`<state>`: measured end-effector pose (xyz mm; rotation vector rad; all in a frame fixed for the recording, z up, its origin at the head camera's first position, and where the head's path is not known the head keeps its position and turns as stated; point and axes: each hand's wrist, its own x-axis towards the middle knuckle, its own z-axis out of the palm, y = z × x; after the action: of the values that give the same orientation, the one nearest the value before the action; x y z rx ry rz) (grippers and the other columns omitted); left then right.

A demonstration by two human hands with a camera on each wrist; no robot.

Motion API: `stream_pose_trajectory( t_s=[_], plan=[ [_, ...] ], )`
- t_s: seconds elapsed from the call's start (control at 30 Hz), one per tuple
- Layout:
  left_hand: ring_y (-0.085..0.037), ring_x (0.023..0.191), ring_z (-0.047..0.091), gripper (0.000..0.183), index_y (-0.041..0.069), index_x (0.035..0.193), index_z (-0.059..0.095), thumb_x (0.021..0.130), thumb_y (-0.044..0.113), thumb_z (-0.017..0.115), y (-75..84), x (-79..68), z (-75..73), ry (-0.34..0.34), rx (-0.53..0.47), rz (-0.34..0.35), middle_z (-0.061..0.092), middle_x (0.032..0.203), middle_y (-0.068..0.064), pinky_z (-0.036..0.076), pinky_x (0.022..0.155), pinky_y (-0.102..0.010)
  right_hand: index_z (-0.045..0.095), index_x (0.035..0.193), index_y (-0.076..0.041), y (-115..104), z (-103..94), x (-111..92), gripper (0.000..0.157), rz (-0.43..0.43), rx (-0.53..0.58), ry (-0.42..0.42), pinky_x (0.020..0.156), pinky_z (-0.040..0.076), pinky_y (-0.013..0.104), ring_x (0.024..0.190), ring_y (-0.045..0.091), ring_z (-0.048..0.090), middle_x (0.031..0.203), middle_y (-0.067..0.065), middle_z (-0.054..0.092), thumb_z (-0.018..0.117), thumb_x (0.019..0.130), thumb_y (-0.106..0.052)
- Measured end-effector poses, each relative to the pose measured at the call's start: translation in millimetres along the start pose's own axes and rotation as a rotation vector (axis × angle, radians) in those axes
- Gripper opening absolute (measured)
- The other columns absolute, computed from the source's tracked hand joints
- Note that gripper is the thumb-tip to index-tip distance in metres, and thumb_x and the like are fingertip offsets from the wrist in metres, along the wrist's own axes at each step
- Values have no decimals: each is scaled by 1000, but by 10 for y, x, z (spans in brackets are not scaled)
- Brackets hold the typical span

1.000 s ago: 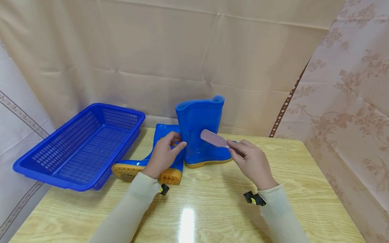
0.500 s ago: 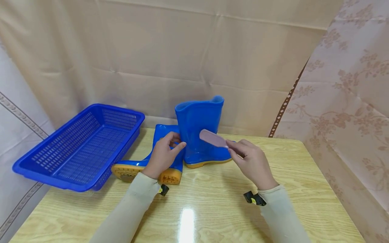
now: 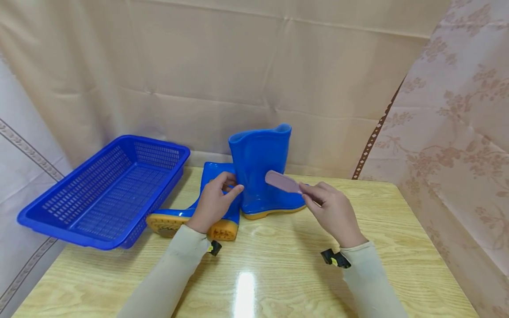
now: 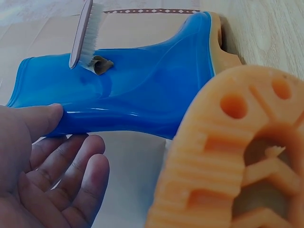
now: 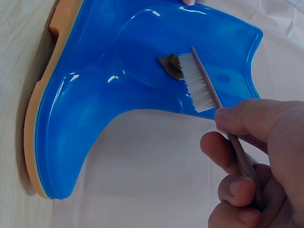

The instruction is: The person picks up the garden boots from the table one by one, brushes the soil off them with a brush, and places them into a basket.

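An upright blue rain boot (image 3: 260, 163) with a yellow-orange sole stands at the middle back. My left hand (image 3: 214, 201) holds its shaft at the left edge; the thumb lies on the near side, the other fingers curve beside and partly behind it. My right hand (image 3: 332, 212) pinches the handle of a dull-pink brush (image 3: 282, 182). White bristles (image 5: 195, 85) face the boot, beside a small brownish patch or scrap (image 5: 171, 65) on the shaft. Contact between bristles and boot is hard to tell. A second blue boot (image 3: 212, 176) lies under my left hand, soles outward.
A blue perforated plastic basket (image 3: 180, 159) stands on the left of the wood-grain table (image 3: 381, 265). The second boot's orange sole (image 4: 228, 156) fills the right of the left wrist view. Beige cloth (image 3: 191, 66) hangs behind the table, with patterned cloth at the right.
My right hand and the brush dip slightly left, then shift a little right. The upright boot's top edge moves slightly left. My left hand stays almost in place.
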<state>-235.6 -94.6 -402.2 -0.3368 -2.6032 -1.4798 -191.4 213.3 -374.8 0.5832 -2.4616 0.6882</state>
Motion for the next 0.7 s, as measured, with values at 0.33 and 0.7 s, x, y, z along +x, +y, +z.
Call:
stream_pose_trajectory(
  t_s=[0.33, 0.7],
  plan=[
    [-22, 101, 62, 30, 16, 125, 62, 103, 36, 65, 16, -8, -17, -25, 12, -11, 70, 116, -2, 56, 88, -43, 76, 126, -13, -17, 37, 8, 31, -24, 84, 21, 52, 39, 22, 65, 6, 48, 90, -7, 68, 76, 95, -10],
    [-22, 101, 61, 28, 17, 123, 62, 103, 37, 65, 9, 4, -21, -22, 7, -10, 70, 116, -1, 55, 88, -43, 78, 122, -13, 15, 41, 7, 30, -33, -14, 57, 54, 43, 24, 65, 7, 51, 87, -3, 70, 78, 92, -7]
  ],
)
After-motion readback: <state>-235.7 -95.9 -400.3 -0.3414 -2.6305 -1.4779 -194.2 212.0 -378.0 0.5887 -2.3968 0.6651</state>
